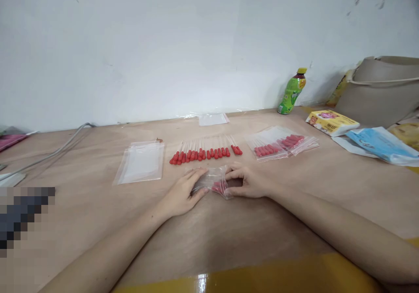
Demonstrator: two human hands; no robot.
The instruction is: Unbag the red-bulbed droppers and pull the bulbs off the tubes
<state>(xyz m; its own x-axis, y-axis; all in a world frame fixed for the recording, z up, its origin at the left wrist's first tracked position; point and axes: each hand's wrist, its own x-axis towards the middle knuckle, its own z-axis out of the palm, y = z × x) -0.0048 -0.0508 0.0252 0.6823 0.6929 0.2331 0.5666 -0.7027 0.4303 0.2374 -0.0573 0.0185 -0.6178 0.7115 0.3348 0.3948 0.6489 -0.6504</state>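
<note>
A small clear plastic bag (pixel 211 178) with red pieces (pixel 218 187) inside lies on the table between my hands. My right hand (pixel 247 182) pinches the bag's right edge between thumb and fingers. At the bag's left end, my left hand (pixel 186 192) has its thumb and fingers closed in on the plastic from either side. Just beyond lies a row of thin, clear sticks with red bulb-like ends (pixel 199 155), the red ends toward me. Filled clear bags (pixel 273 147) with similar red-ended sticks overlap to the right.
A stack of flat clear bags (pixel 142 162) lies left, another small stack (pixel 213 119) by the wall. A green drink bottle (pixel 292 91), tissue pack (pixel 332 122), blue packet (pixel 384 144) and grey-beige bag (pixel 382 92) stand or lie right. A grey cable (pixel 70 140) crosses the left side.
</note>
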